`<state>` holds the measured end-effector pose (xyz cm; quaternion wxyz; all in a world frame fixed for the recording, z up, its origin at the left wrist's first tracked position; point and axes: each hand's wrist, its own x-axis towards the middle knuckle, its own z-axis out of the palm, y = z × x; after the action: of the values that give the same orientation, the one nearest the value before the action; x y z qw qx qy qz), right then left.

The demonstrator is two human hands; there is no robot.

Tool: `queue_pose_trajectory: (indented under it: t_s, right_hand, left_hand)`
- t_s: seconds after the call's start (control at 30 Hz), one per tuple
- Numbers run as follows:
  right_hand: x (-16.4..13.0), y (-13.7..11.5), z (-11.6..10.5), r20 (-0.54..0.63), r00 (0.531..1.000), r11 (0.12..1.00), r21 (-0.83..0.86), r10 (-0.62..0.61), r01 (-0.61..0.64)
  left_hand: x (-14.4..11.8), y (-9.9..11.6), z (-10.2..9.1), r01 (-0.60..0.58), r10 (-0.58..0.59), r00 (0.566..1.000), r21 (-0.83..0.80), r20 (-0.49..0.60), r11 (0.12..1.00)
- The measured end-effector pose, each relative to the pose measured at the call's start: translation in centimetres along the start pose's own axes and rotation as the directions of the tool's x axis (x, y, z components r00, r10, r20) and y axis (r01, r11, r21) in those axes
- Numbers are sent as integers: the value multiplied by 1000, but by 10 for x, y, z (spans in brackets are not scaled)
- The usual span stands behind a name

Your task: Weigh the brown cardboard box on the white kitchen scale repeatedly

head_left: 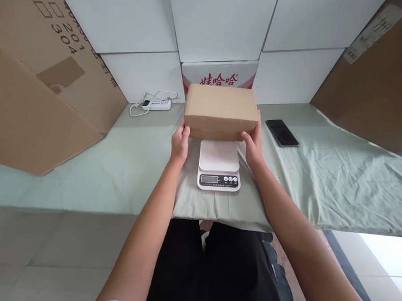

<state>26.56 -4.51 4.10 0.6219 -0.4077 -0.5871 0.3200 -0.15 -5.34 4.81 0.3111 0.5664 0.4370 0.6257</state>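
Observation:
A plain brown cardboard box is held between my two hands, its flaps closed. My left hand grips its near left corner, thumb on the front face. On the opposite corner my right hand has the same kind of hold, with its fingers partly hidden behind the box. Just on the near side of the box lies a white kitchen scale, with a dark panel, a small display and buttons facing me. The box overlaps the scale's far edge from my viewpoint; whether they touch I cannot tell.
A black phone lies to the right on the green cloth. At the back left is a white power strip with a cable. Large cardboard panels stand left and right. Behind the box is a white carton with red lettering.

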Motion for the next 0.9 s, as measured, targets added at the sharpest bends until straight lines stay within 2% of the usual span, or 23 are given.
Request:
queue_pose_trajectory:
  t_s: [0.2,0.37,0.63,0.8,0.9]
  right_hand:
    - [-51,-22,-15,-77,997,997,-73,-24,19]
    - [-82,-28,-25,-90,995,996,-83,-32,25]
    - [-86,-18,-26,-109,993,995,-99,-44,33]
    - [-88,-18,-28,-110,992,991,-124,-63,49]
    - [-89,-21,-29,-112,991,991,-121,-78,64]
  left_hand:
    - [-57,25,-9,-9,9,1000,-13,8,1000]
    - [-93,32,-15,31,-31,999,-2,38,1000]
    - [-96,31,-14,102,-100,994,-45,54,994]
    - [-96,21,-13,200,-217,973,-190,-73,961]
    - [-95,18,-13,187,-208,974,-195,-92,963]
